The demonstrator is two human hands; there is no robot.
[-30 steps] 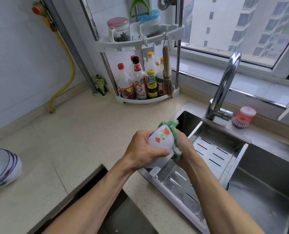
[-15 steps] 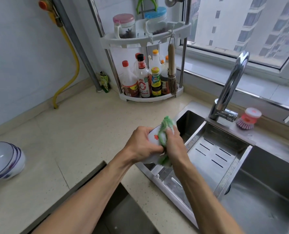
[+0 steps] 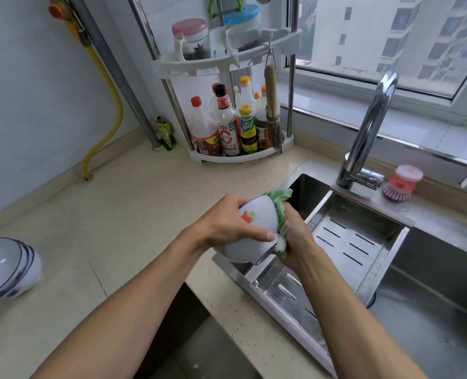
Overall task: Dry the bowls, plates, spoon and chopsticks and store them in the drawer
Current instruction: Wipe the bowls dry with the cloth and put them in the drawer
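Now, left hand [image 3: 227, 225]: grips the white bowl [image 3: 250, 231], tipped sideways over the sink's [image 3: 431, 310] near edge.
Right hand [image 3: 295, 239]: fingers curled, pressing a green cloth [image 3: 280, 203] against the bowl's mouth.
Stacked bowls [image 3: 8, 269]: far left on counter [image 3: 117, 228].

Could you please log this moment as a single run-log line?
step: drying bowl | left hand: holds white bowl | right hand: presses green cloth on it | stacked bowls: on counter
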